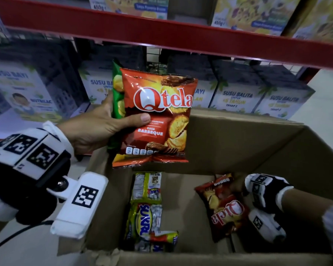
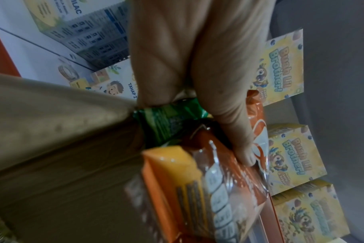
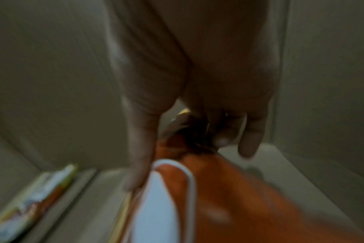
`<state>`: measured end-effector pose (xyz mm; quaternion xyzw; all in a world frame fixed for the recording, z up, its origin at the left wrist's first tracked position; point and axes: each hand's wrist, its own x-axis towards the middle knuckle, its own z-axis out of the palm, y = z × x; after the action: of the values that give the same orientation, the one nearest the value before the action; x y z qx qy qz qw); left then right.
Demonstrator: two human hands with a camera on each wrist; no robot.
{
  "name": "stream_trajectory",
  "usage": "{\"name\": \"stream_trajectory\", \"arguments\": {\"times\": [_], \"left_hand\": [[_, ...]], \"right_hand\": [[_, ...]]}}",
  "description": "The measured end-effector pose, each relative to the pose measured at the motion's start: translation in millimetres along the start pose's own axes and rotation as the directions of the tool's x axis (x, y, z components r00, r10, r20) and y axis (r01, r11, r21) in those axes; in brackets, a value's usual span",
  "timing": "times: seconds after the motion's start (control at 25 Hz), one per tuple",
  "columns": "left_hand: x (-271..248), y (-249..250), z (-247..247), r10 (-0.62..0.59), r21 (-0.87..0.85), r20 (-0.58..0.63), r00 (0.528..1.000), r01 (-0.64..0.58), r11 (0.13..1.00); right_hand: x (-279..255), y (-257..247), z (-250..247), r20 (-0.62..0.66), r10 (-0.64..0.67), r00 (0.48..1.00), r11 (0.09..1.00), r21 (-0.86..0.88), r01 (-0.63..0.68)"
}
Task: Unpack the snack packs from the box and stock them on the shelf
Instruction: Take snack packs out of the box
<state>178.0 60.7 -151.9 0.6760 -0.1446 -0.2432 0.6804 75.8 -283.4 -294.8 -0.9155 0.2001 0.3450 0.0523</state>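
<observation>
Up above the open cardboard box [image 1: 238,135], the left hand [image 1: 96,129] is raised with its forearm coming in from the lower left, palm turned toward the packs. It grips two snack packs at once: a red Qtela barbeque pack [image 1: 158,116] in front and a green pack [image 1: 117,93] tucked behind it, thumb pressed across the red pack's face and the fingers wrapped behind. The left wrist view shows the same clamp, the thumb [image 2: 237,139] lying on the orange-red film with the green pack's crimped end just beside it.

Down inside the box, the right hand [image 3: 197,98] reaches along the right wall, wrist bent downward. Its fingers pinch the top edge of a second red Qtela pack [image 1: 225,206], which stands tilted off the box floor. Yellow Sukro packs [image 1: 144,217] lie flat on the box floor, well to the left of that hand. Behind the box, milk cartons [image 1: 233,98] stand on the lower shelf under a red shelf rail [image 1: 181,35].
</observation>
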Motion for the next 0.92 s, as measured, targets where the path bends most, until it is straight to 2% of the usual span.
{"name": "stream_trajectory", "arguments": {"times": [0.08,0.12,0.24,0.28,0.36,0.48,0.6,0.68,0.8,0.92], "left_hand": [[0.9,-0.6,0.6,0.007,-0.011,-0.011,1.0,-0.007,1.0],[-7.6,4.6,2.4,0.03,-0.001,-0.025,0.999,-0.03,1.0],[-4.3,3.0,1.0,0.013,-0.03,-0.03,0.999,-0.014,0.999],[-5.1,3.1,1.5,0.005,-0.032,-0.04,0.999,-0.006,0.999],[-9.9,10.5,5.9,0.019,-0.032,-0.071,0.997,-0.021,0.999],[-13.3,20.8,7.2,0.076,-0.027,-0.166,0.983,-0.082,0.996],[-18.9,25.4,6.6,0.066,-0.062,-0.225,0.972,-0.082,0.995],[-22.8,25.8,7.9,0.03,-0.099,-0.216,0.976,-0.053,0.994],[-30.0,29.4,17.0,-0.022,-0.139,-0.127,0.992,0.004,0.99],[-35.6,40.4,29.0,-0.023,-0.176,-0.054,0.998,0.013,0.984]], "right_hand": [[2.8,-1.1,-4.3,0.099,-0.049,0.994,0.987,0.159,0.033],[-5.2,-0.7,-8.3,0.097,-0.121,0.988,0.962,0.256,0.093],[-20.5,-16.8,-35.3,0.141,-0.331,0.933,0.791,0.581,0.193],[-31.4,-21.5,-47.9,0.1,-0.382,0.919,0.71,0.668,0.223],[-69.1,-27.0,-80.2,-0.047,-0.432,0.901,0.595,0.736,0.324],[-121.6,-23.4,-126.6,-0.346,-0.381,0.858,0.431,0.754,0.495],[-171.2,-12.9,-159.0,-0.579,-0.309,0.755,0.132,0.76,0.637],[-189.5,-15.0,-169.6,-0.618,-0.283,0.733,-0.071,0.776,0.626],[-194.9,-35.9,-167.4,-0.545,-0.256,0.798,-0.377,0.817,0.437],[-195.0,-60.5,-156.2,-0.491,-0.198,0.848,-0.583,0.755,0.301]]}}
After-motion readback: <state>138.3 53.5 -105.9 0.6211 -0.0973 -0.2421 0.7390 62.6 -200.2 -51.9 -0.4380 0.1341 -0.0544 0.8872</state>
